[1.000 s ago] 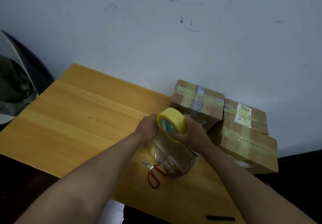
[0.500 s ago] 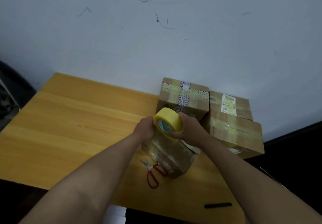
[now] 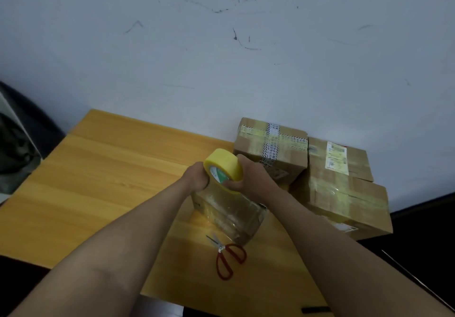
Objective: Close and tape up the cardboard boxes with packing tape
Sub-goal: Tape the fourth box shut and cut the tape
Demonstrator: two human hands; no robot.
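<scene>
While both hands sit atop the small tape-wrapped box point(image 3: 229, 214), I note one pair of red-handled scissors point(image 3: 227, 255) lying nearest me on the wooden table point(image 3: 103, 181), blades toward the box. My right hand point(image 3: 251, 176) grips one yellow tape roll point(image 3: 224, 169), thumb at its core, standing on edge. My left hand point(image 3: 197, 177) is curled on the box's top; I cannot tell what it pinches. Boxes counted: three, two taped ones point(image 3: 270, 149) point(image 3: 344, 193) by the wall.
</scene>
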